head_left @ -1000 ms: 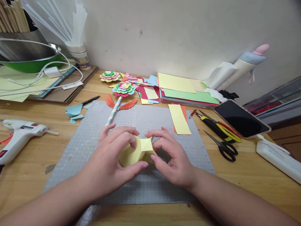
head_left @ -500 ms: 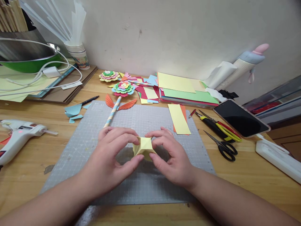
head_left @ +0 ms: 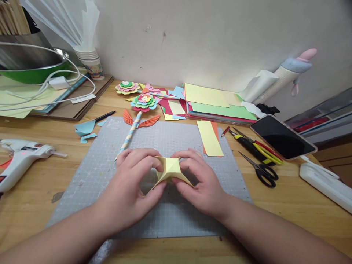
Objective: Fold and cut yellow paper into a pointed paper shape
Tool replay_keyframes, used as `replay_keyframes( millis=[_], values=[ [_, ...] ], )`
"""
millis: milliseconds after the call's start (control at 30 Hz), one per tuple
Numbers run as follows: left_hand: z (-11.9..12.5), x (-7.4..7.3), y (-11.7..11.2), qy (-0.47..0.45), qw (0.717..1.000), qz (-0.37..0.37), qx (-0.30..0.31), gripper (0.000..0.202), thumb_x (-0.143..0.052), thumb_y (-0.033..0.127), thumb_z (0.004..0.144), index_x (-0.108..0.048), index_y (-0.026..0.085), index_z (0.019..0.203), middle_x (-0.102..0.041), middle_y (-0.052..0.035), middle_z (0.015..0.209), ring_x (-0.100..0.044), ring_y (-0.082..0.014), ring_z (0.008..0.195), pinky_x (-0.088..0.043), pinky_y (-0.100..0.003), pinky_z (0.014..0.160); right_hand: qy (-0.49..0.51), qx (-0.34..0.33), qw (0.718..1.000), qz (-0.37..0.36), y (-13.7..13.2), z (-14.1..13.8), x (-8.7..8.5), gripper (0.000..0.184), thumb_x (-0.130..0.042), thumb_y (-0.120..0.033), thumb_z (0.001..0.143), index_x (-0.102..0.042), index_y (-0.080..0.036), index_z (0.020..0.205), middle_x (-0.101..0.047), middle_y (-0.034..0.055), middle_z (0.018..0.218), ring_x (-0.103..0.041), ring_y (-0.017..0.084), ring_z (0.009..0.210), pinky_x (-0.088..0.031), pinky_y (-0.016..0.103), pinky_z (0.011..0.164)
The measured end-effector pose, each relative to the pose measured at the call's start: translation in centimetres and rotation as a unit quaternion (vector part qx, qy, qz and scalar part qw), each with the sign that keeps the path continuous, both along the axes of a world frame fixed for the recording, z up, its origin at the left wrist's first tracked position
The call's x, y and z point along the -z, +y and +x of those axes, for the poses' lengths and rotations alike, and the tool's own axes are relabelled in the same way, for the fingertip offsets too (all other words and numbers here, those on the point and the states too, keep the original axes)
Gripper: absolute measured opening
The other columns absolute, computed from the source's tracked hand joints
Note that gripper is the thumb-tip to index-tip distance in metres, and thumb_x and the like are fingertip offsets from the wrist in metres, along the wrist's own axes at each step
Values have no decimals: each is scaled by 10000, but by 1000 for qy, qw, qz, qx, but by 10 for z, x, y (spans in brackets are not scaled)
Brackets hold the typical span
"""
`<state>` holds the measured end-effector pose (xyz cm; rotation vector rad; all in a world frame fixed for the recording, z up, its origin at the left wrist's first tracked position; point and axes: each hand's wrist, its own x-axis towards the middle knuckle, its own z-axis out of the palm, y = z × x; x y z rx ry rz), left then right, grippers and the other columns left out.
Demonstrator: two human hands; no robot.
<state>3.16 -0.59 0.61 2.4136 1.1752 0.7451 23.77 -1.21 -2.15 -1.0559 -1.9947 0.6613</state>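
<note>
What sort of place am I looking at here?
Probably a paper-craft desk: a cutting mat, a stack of coloured paper and a glue gun, while the left hand and right hand pinch a folded yellow paper.

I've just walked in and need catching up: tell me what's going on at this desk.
A person is folding a small yellow paper over a grey cutting mat. The left hand and right hand pinch it from either side, and it is creased into a pointed, star-like shape. A paper flower on a striped stem lies at the mat's far edge, scissors to the right, a glue gun to the left.
</note>
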Motion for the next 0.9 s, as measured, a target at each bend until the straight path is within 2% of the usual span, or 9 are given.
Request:
replay_keyframes(
  millis=[167,300,433,500,567,700,900],
  values=[
    [0,-2,2,12,1000,5,1,90,-541,181,861,-530,246,923,-628,-13,1043,-562,-216,1009,-321,-422,899,-17,-3,1000,-17,0,1,-1,114,-592,-179,865,-578,-256,948,-639,49,1129,-589,221,1091,-262,560,1086],
    [0,-1,2,21,1000,12,-5,72,-541,204,865,-511,242,918,-633,-13,996,-568,-222,976,-324,-439,889,-2,-12,1000,4,-1,1,-2,68,-577,-217,871,-570,-242,934,-647,51,1107,-608,218,1062,-246,556,1099],
    [-1,3,1,-12,1000,9,-7,189,-551,176,857,-440,245,994,-608,-21,996,-565,-212,962,-362,-429,888,-32,-13,999,-6,-1,0,-1,65,-543,-189,875,-579,-239,894,-651,53,1110,-600,215,1079,-252,549,1098],
    [-2,4,1,-47,999,18,16,306,-546,143,867,-405,249,1117,-593,-44,1071,-557,-212,1028,-387,-411,907,-38,-14,999,-7,-1,0,-1,65,-545,-186,870,-583,-236,888,-652,56,1116,-600,215,1080,-252,553,1098],
    [-2,2,2,-42,997,35,50,386,-533,107,880,-399,267,1205,-577,-50,1138,-542,-210,1083,-385,-402,921,-39,-18,999,-5,-1,0,0,79,-549,-178,863,-584,-238,900,-653,58,1122,-596,216,1090,-248,553,1099],
    [-2,-4,3,5,997,38,74,318,-533,96,893,-475,290,1138,-593,-13,1106,-562,-187,1009,-360,-397,899,-33,-20,999,-4,-2,0,-1,110,-567,-166,848,-582,-244,924,-648,58,1131,-596,214,1104,-230,551,1107],
    [-3,-5,-1,-24,995,29,91,266,-535,128,902,-507,280,1118,-632,-5,1053,-591,-182,990,-373,-390,907,16,-21,998,51,-5,1,-7,68,-547,-189,888,-583,-246,892,-678,46,1090,-637,198,1038,-269,516,1100]
  ],
)
